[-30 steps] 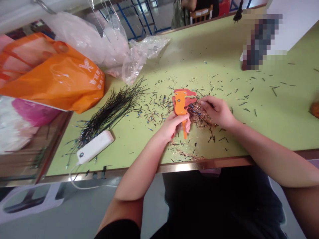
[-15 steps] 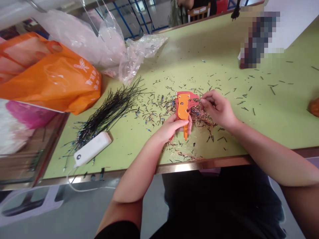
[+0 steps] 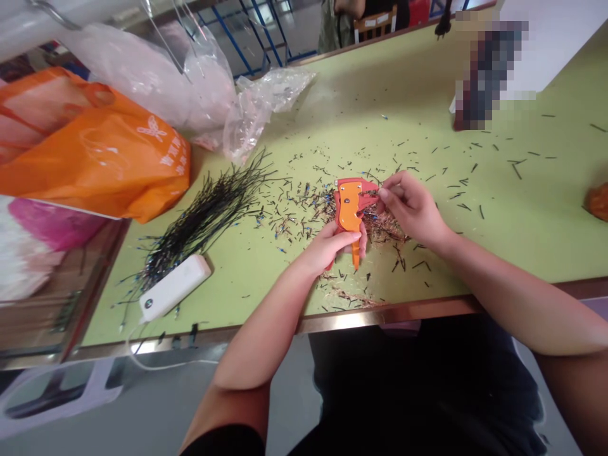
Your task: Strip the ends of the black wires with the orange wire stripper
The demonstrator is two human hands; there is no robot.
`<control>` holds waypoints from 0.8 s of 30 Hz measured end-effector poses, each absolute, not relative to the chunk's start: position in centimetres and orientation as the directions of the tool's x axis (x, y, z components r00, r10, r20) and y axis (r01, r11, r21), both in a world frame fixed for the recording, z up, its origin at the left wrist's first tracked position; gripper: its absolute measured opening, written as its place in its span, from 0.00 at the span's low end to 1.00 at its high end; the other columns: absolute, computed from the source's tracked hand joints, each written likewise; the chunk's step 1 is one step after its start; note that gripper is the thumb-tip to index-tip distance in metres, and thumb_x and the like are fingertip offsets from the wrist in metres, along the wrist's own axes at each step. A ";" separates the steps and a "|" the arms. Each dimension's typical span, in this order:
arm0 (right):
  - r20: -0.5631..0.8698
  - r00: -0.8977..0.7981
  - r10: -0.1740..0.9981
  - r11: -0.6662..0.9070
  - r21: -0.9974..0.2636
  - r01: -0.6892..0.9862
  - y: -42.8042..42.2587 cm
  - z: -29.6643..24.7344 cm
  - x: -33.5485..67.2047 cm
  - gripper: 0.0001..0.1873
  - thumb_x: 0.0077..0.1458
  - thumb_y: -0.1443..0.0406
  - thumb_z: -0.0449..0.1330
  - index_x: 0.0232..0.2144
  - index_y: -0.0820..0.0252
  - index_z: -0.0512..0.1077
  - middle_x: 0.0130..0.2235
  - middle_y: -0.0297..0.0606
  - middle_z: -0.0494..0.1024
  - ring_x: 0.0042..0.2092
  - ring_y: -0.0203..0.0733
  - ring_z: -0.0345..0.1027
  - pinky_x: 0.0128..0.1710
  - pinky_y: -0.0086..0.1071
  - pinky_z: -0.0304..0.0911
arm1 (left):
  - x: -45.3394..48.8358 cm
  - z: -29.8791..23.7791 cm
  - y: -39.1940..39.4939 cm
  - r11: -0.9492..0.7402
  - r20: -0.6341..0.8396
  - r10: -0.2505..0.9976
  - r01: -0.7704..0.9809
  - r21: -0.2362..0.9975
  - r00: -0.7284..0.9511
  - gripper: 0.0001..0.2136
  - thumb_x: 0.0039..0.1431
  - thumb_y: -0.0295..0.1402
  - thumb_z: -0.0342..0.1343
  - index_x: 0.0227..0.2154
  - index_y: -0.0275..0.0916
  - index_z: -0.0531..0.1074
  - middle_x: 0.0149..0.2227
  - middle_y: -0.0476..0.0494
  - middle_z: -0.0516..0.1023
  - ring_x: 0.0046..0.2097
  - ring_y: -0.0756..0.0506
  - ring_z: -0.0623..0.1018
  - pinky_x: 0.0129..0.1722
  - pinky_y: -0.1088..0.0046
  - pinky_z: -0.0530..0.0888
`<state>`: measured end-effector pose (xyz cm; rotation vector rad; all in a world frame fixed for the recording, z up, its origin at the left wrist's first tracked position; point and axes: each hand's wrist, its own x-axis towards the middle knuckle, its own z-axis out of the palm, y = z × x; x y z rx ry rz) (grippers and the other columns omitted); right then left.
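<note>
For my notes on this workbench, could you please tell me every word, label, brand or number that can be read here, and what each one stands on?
Nothing is legibly readable: the orange plastic bag has a white butterfly mark and white printed characters too blurred to read, and the white power bank has only a small dark round mark, too small to read.

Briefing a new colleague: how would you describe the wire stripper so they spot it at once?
On the green table, find the central scatter of wire scraps. There the left hand grips an orange-and-red wire stripper, the only tool among them.
</note>
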<state>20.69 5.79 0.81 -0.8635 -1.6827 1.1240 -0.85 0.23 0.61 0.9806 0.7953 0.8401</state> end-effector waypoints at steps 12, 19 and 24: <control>0.314 -0.373 0.873 0.389 -0.909 0.147 5.6 1.0 20.8 0.06 0.72 0.61 0.57 0.45 0.54 0.63 0.34 0.34 0.78 0.35 0.39 0.72 0.38 0.39 0.65 | -0.9 0.2 0.3 0.299 -0.189 0.883 -0.203 0.932 0.430 0.10 0.57 0.37 0.65 0.38 0.37 0.74 0.32 0.48 0.79 0.32 0.48 0.80 0.35 0.69 0.79; 0.344 -0.388 0.855 0.426 -0.892 0.149 5.5 1.1 20.9 0.06 0.70 0.64 0.56 0.45 0.53 0.60 0.32 0.32 0.78 0.31 0.37 0.68 0.32 0.37 0.61 | -0.9 0.0 0.3 0.262 -0.160 0.889 -0.190 0.946 0.429 0.11 0.58 0.38 0.66 0.37 0.37 0.74 0.31 0.49 0.78 0.31 0.48 0.80 0.34 0.70 0.78; 0.332 -0.377 0.864 0.419 -0.891 0.175 5.4 1.2 20.9 0.08 0.69 0.64 0.58 0.43 0.52 0.60 0.31 0.32 0.76 0.31 0.39 0.69 0.32 0.37 0.62 | -0.7 -0.5 0.3 0.160 -0.121 0.905 -0.064 0.985 0.409 0.13 0.64 0.43 0.65 0.34 0.38 0.73 0.29 0.49 0.77 0.31 0.50 0.78 0.35 0.72 0.76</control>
